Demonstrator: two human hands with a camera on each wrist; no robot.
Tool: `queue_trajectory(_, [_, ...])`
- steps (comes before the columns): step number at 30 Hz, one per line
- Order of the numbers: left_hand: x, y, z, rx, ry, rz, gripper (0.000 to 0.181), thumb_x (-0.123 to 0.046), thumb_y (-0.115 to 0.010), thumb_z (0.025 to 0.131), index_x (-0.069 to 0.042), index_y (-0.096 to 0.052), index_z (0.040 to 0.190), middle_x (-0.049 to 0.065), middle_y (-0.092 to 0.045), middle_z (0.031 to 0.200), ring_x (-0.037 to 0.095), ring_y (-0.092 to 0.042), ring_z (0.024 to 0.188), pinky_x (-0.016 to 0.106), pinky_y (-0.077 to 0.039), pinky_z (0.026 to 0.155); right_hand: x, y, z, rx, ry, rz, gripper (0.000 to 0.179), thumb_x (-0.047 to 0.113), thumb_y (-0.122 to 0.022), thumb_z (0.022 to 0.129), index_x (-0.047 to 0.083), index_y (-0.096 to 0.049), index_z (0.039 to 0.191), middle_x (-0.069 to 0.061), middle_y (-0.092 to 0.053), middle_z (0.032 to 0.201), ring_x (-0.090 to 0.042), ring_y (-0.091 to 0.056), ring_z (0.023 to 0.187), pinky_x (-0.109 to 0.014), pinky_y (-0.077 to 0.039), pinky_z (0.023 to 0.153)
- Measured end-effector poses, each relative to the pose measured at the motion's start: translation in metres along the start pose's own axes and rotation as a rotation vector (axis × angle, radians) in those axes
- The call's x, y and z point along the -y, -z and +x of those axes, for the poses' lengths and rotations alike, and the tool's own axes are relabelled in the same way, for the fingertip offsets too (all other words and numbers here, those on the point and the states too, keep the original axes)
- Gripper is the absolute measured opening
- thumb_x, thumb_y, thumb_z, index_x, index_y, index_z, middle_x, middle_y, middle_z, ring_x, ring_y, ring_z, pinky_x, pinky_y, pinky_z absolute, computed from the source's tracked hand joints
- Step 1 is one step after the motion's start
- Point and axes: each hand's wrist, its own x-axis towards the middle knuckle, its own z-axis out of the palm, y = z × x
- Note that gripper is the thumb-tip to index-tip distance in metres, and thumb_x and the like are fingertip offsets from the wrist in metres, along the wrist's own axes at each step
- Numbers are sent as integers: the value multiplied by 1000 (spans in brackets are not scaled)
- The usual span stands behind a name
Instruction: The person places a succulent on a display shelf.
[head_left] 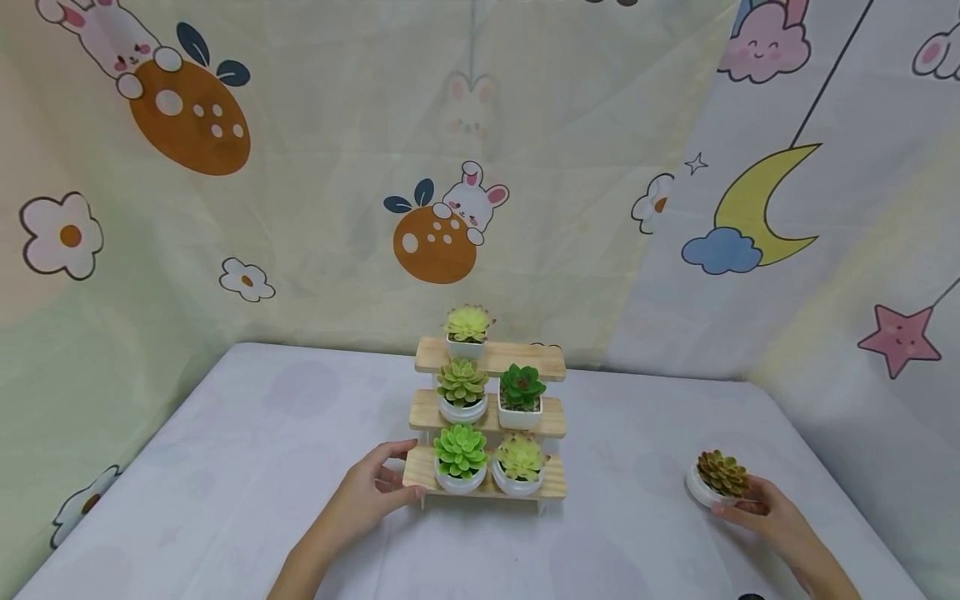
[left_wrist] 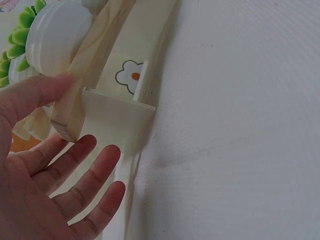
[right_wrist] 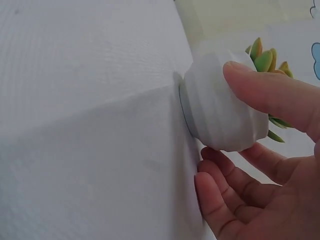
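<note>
At the left end of a three-tier wooden plant stand (head_left: 528,360), my left hand (head_left: 369,493) pinches the lowest shelf (left_wrist: 75,110). The thumb lies on one face of the board and the fingers are by its end, the outer ones spread apart. Over on the right, my right hand (head_left: 776,518) grips a small potted succulent (head_left: 722,475) with brownish-green leaves. Its ribbed white pot (right_wrist: 215,105) is between thumb and fingers, with its base right at the tablecloth.
Several potted succulents stand on the tiers: one light green plant (head_left: 468,323) on top, a dark green one (head_left: 521,386) at middle right, a bright green one (head_left: 461,450) at lower left. A printed cloth (head_left: 337,208) hangs behind the white-covered table (head_left: 630,467). A dark object (head_left: 751,597) shows at the bottom edge.
</note>
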Motion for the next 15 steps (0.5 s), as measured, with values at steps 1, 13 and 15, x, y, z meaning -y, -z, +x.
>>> queue_trajectory(1, [0, 0, 0, 1, 1, 0, 63, -25, -79, 73, -16, -52, 130, 7, -53, 122, 14, -58, 86, 30, -47, 68, -1, -1, 0, -1, 4, -2, 98, 47, -65, 83, -14, -13, 139, -31, -40, 127, -27, -51, 104, -48, -41, 88])
queue_trajectory(13, [0, 0, 0, -15, 4, 12, 62, -24, -79, 72, -17, -53, 128, 6, -54, 121, 13, -59, 86, 29, -47, 67, 10, -3, -3, -22, -11, -53, 101, 55, -59, 84, -14, -12, 139, -35, -31, 133, -40, -41, 116, -44, -43, 86])
queue_trajectory(15, [0, -1, 0, -12, 2, 10, 62, -23, -79, 73, -17, -53, 129, 6, -54, 122, 13, -59, 86, 29, -47, 67, 11, -4, -5, -28, -13, -58, 101, 55, -59, 84, -15, -12, 139, -35, -32, 133, -41, -42, 116, -43, -43, 85])
